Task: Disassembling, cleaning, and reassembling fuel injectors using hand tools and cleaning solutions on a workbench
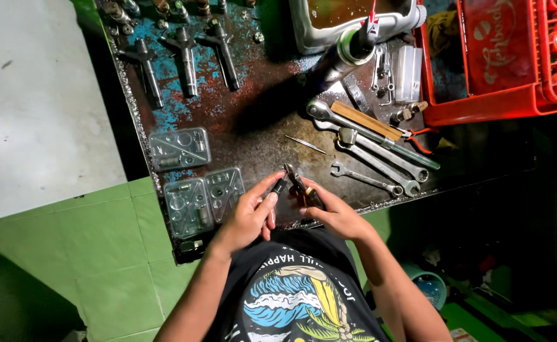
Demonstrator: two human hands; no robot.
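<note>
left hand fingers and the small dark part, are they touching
Touching. The head view shows the left hand fingers pinching the small dark part, with no gap between them.

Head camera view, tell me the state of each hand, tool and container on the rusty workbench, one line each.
Left hand: closed on a small dark cylindrical part.
Right hand: gripping black-handled pliers, tips at the part.
Three clear plastic parts trays: lying flat, filled.
Steel wrenches: lying flat, unheld.
White plastic tub: open, brown liquid inside.
Red plastic crate: resting at bench corner.
</note>
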